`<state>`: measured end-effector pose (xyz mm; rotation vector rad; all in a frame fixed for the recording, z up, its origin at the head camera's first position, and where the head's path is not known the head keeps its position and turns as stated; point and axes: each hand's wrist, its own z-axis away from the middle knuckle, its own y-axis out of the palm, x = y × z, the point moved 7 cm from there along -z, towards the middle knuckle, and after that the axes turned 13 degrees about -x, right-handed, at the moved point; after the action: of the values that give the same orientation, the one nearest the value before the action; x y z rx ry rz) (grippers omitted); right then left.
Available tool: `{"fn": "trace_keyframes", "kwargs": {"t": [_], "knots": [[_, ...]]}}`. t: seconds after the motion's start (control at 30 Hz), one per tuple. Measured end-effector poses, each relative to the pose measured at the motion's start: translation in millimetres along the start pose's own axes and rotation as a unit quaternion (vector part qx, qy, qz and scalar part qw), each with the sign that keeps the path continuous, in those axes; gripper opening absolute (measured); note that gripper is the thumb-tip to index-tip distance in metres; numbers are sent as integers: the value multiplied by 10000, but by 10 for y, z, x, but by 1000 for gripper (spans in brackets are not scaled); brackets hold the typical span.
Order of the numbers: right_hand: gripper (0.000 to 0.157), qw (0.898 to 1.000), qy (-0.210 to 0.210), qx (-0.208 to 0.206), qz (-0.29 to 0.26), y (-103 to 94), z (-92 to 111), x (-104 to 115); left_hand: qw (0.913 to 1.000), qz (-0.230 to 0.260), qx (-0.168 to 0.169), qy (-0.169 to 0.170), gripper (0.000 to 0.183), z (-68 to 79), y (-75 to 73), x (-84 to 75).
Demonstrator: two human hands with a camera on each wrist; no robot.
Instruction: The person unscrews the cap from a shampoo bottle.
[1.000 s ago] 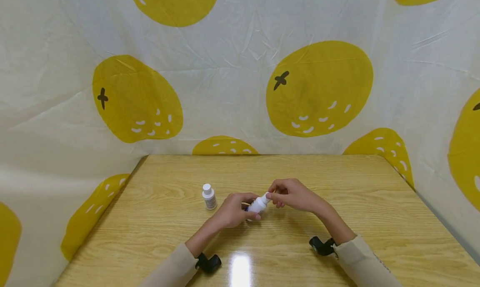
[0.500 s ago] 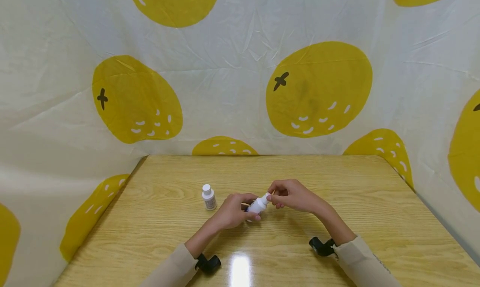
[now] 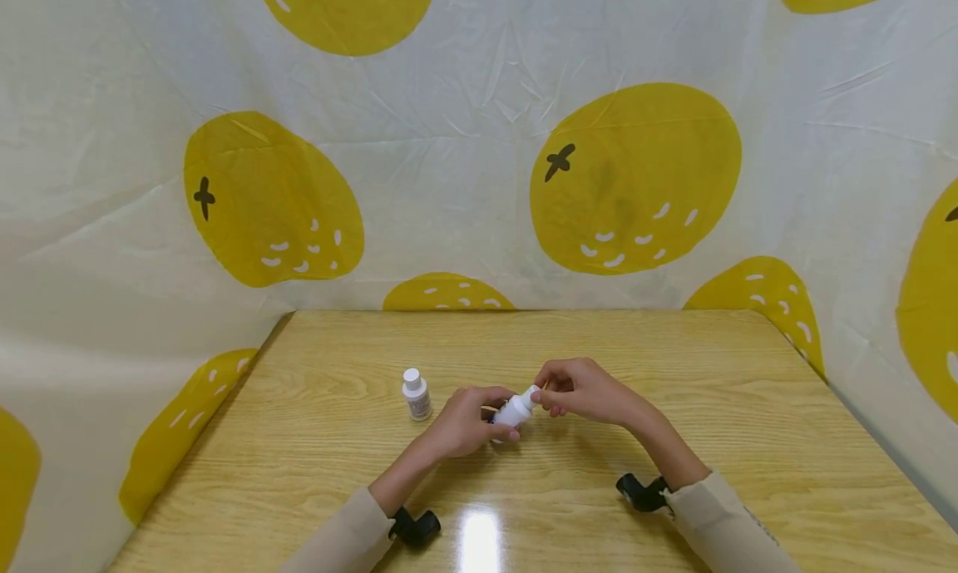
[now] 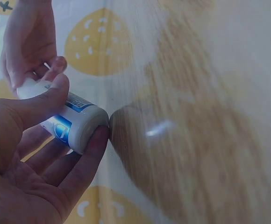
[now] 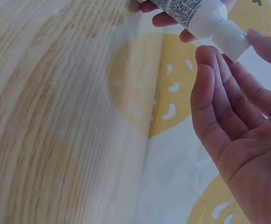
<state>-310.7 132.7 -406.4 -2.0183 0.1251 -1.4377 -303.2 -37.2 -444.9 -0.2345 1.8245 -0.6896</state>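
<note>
My left hand (image 3: 466, 423) grips a small white plastic bottle (image 3: 513, 412), tilted with its capped end up to the right. In the left wrist view, thumb and fingers lie around the bottle (image 4: 89, 120), which has a blue-and-white label; a fingertip touches its base. My right hand (image 3: 587, 390) pinches the white cap (image 5: 231, 41) between thumb and index finger, its other fingers loosely bent beside it. The cap is on the bottle's neck. Left of my left hand, a second white bottle (image 3: 417, 398) with a white cap stands upright on the table.
The wooden table (image 3: 359, 348) runs back to a white cloth (image 3: 449, 199) printed with yellow fruit, which also hangs at both sides. Black wrist-worn devices, one on the left arm (image 3: 417, 527) and one on the right (image 3: 641, 491), stick out near the sleeves.
Both hands and the held bottle stay in nearly the same place. Only a very slight shift at the cap shows. The standing bottle has not moved.
</note>
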Motion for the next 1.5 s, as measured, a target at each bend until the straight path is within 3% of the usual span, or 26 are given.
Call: {"fn": "trace_keyframes", "kwargs": {"t": [0.63,0.9,1.5], "knots": [[21,9999,-94,42,-13,-5,4,5,10000,43,6,-48,39,-7,1,10],[27,9998,-158,66,-66,5,6,14,10000,52,12,31,39,0,2,3],[20,9999,-101,70,9,3,13,21,10000,45,-8,-65,39,8,4,5]]}}
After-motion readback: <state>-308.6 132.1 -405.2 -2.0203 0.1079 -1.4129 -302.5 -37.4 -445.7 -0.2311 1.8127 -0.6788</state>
